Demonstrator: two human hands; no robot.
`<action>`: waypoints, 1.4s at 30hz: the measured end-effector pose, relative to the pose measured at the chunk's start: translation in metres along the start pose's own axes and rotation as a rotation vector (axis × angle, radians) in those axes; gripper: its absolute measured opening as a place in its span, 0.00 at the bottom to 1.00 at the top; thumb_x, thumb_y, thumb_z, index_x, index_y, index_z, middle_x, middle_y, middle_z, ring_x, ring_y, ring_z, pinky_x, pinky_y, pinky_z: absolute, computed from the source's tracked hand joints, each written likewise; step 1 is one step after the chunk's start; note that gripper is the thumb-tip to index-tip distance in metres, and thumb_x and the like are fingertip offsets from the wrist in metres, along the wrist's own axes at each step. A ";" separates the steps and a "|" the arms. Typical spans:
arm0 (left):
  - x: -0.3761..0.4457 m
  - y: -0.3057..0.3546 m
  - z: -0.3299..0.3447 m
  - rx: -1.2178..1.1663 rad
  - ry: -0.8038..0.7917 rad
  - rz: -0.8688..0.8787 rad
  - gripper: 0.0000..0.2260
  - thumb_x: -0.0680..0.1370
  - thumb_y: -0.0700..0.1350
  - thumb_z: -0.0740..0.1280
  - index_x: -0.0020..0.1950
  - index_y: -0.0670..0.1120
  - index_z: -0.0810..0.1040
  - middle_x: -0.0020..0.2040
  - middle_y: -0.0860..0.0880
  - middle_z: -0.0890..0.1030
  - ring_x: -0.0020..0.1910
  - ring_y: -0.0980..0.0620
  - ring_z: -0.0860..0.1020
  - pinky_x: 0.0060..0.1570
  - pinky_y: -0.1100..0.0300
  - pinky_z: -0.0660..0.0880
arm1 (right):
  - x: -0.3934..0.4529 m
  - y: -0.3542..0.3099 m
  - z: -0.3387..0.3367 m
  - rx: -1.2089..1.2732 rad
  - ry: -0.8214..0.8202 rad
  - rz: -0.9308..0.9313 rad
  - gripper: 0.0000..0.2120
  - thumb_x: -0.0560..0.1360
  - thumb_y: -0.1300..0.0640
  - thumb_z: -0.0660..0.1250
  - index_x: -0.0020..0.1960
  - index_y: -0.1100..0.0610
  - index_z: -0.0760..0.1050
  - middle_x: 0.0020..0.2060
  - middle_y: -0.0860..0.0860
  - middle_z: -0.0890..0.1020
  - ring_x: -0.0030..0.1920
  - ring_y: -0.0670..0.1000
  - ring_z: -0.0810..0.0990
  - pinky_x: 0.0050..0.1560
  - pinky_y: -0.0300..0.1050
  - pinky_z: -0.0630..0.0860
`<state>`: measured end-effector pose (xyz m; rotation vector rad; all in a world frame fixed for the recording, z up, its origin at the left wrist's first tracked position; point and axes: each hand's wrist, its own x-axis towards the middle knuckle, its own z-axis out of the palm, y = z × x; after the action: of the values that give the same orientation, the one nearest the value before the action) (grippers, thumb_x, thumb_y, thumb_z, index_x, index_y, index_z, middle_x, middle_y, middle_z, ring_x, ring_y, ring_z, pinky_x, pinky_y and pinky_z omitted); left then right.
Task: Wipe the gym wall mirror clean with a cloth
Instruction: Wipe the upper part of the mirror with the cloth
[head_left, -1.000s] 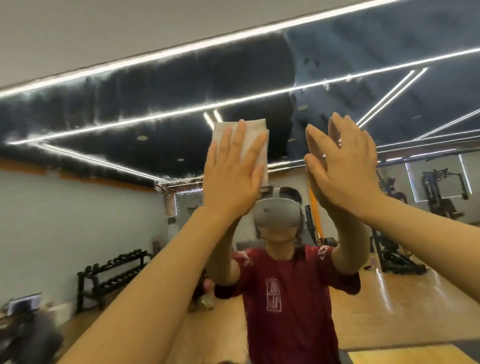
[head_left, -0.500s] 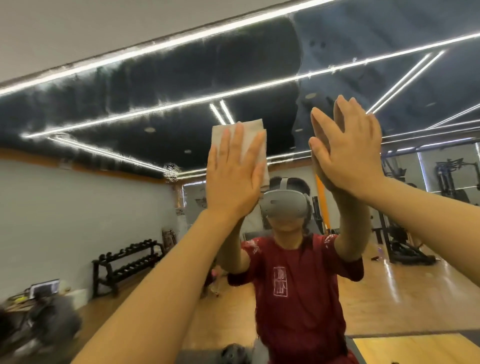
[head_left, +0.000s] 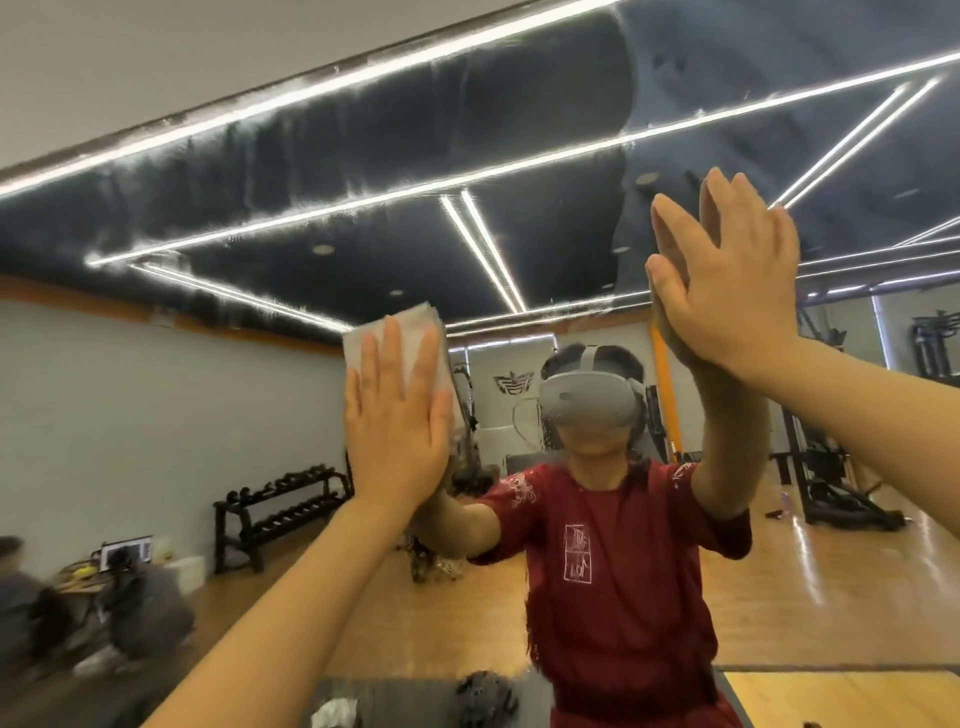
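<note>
The wall mirror (head_left: 156, 395) fills nearly the whole head view and reflects me in a red shirt. My left hand (head_left: 397, 431) lies flat with fingers spread, pressing a folded white cloth (head_left: 410, 332) against the glass left of centre; the cloth's top shows above my fingertips. My right hand (head_left: 732, 280) rests open and bare against the glass at the upper right, touching its own reflection. Hazy streaks (head_left: 363, 135) cover the upper mirror below its top edge.
White wall (head_left: 156, 62) lies above the mirror's slanted top edge. In the reflection are a dumbbell rack (head_left: 280, 504), gym machines (head_left: 831, 467) at right, a crouched person (head_left: 130, 597) at lower left, and wooden floor.
My left hand has slid the cloth down and leftward on the glass, from above the reflected headset to beside it. My right hand stays flat on the mirror, higher in view.
</note>
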<state>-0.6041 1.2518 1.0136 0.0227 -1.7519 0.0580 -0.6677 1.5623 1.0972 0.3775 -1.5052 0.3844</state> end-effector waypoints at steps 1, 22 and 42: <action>-0.012 -0.004 0.000 -0.007 -0.028 0.035 0.26 0.83 0.56 0.49 0.81 0.56 0.47 0.82 0.46 0.48 0.80 0.44 0.46 0.77 0.43 0.50 | 0.000 0.000 0.000 0.002 -0.002 0.002 0.27 0.81 0.43 0.52 0.77 0.51 0.63 0.78 0.59 0.58 0.78 0.61 0.53 0.76 0.61 0.47; -0.115 -0.030 0.007 0.005 -0.062 -0.037 0.27 0.83 0.53 0.49 0.82 0.53 0.47 0.82 0.45 0.45 0.80 0.45 0.43 0.77 0.42 0.46 | -0.004 -0.009 -0.015 -0.030 -0.084 0.058 0.26 0.83 0.43 0.52 0.79 0.48 0.59 0.80 0.58 0.52 0.79 0.61 0.48 0.76 0.61 0.45; -0.137 -0.065 0.007 -0.148 -0.011 -0.615 0.27 0.83 0.56 0.44 0.82 0.52 0.48 0.82 0.43 0.46 0.80 0.41 0.44 0.77 0.40 0.45 | -0.122 -0.001 -0.012 0.027 -0.036 0.026 0.26 0.81 0.45 0.57 0.77 0.49 0.62 0.78 0.61 0.57 0.78 0.62 0.52 0.76 0.60 0.45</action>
<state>-0.5836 1.1838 0.8797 0.4501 -1.6892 -0.5195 -0.6600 1.5662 0.9748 0.3881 -1.5431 0.4211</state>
